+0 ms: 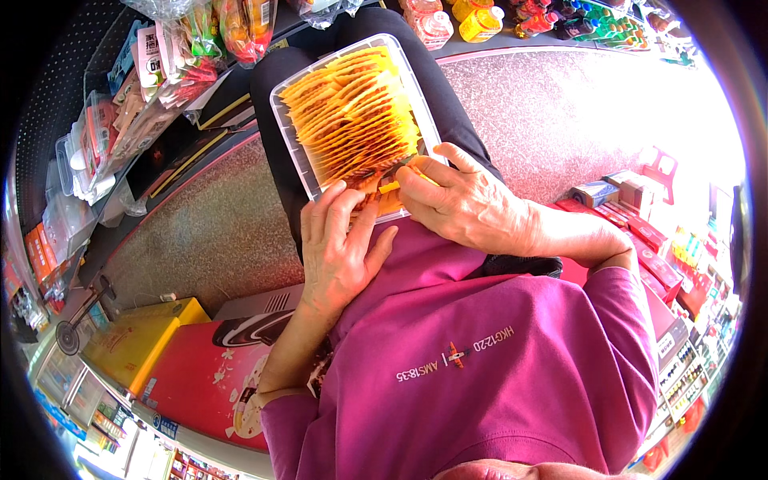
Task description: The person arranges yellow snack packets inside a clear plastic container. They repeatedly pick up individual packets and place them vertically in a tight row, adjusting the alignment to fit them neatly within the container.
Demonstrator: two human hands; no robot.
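A clear plastic tub point(293, 155) with a pale rim rests on my lap, tilted. Inside it, yellow-and-red snack packets point(354, 114) stand on edge in a tight row. My left hand point(336, 240) lies over the tub's near left corner, fingertips on the packets, thumb apart. At the near right corner, my right hand point(468, 204) has its fingers curled around the edge of a yellow packet point(427, 178). Another yellow packet edge point(390, 187) shows between the hands. The fingers partly hide the near end of the tub.
Shelving with bagged goods point(243, 27) stands ahead on the left. Drink bottles point(480, 24) line a shelf edge ahead. Behind my left arm is a red chest point(198, 366) with a yellow box point(138, 339). Red cartons point(654, 258) and a pink stool point(660, 171) are on the right.
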